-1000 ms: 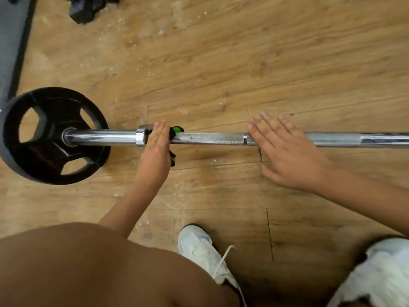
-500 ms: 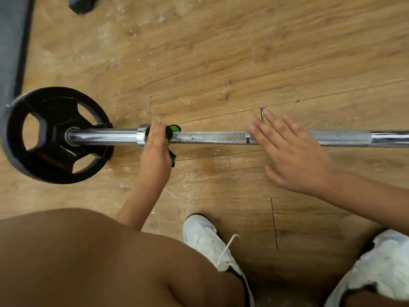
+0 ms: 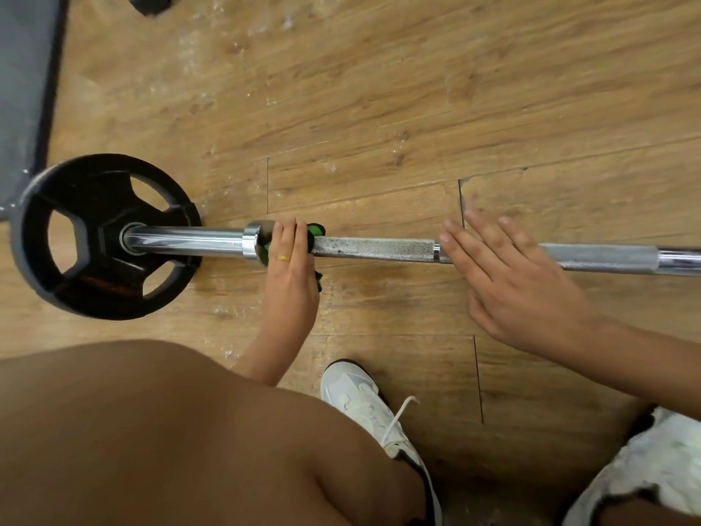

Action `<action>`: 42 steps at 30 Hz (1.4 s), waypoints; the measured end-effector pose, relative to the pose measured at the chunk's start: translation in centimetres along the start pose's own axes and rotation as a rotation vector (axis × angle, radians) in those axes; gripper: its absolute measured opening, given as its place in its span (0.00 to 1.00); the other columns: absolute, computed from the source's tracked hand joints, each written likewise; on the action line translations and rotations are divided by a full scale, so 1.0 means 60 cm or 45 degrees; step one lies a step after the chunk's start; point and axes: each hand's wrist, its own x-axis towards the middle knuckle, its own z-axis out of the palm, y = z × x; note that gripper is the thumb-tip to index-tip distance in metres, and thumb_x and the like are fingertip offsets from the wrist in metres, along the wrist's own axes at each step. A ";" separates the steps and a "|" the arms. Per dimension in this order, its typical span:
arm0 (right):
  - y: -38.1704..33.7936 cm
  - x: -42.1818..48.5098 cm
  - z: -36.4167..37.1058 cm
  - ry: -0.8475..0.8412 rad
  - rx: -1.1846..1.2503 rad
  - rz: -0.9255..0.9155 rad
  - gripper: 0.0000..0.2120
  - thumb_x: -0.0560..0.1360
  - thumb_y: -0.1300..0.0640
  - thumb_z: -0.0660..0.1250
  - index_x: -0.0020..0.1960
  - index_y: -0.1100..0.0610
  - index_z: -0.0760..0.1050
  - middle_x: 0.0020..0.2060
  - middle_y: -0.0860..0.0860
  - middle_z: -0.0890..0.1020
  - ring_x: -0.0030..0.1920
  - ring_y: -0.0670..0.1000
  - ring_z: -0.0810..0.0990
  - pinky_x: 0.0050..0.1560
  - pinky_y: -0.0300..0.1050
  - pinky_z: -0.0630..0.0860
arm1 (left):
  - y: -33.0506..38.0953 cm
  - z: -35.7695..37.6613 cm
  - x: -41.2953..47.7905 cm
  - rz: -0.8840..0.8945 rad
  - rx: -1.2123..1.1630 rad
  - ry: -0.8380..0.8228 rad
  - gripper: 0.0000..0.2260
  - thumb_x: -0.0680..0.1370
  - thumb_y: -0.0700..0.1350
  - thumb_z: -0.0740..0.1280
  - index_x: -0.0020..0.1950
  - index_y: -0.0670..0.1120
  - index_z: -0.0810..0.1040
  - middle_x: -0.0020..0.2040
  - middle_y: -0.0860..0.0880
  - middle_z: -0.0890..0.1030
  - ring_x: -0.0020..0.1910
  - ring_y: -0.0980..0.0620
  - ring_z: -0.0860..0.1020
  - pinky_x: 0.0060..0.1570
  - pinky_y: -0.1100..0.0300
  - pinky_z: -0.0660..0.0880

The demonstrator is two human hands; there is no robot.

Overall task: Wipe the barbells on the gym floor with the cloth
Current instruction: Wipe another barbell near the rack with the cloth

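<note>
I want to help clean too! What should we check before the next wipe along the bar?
1. The cloth sits between left hand and bar: ok.
2. The right hand steadies the bar: it lies flat across it, fingers straight; pressing or not, cannot tell.
3. Wiping path rightward is free: not ok, right hand lies in it.
4. Knurled stretch clean: not ok, dark specks show.
5. The weight plate sits on the bar's end: ok.
6. The shoe stands apart from the bar: ok.
</note>
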 end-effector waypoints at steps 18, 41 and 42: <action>-0.001 -0.005 0.003 0.005 0.072 -0.021 0.37 0.75 0.53 0.58 0.81 0.64 0.52 0.80 0.60 0.56 0.81 0.60 0.51 0.79 0.61 0.52 | -0.048 0.004 0.019 0.207 -0.228 0.105 0.16 0.85 0.41 0.56 0.70 0.39 0.72 0.69 0.44 0.75 0.73 0.45 0.70 0.73 0.39 0.60; 0.069 0.058 0.003 -0.063 0.117 0.017 0.39 0.75 0.46 0.56 0.81 0.64 0.53 0.78 0.62 0.62 0.80 0.61 0.56 0.79 0.60 0.54 | -0.028 0.011 0.111 0.159 -0.056 0.173 0.16 0.80 0.30 0.58 0.67 0.37 0.72 0.59 0.38 0.77 0.58 0.40 0.73 0.58 0.46 0.73; 0.073 0.061 0.004 -0.063 0.119 0.020 0.39 0.75 0.46 0.56 0.80 0.64 0.54 0.77 0.62 0.63 0.80 0.61 0.56 0.79 0.60 0.53 | -0.025 0.014 0.115 0.066 -0.065 0.208 0.15 0.81 0.31 0.57 0.67 0.37 0.73 0.58 0.38 0.77 0.57 0.40 0.73 0.57 0.47 0.72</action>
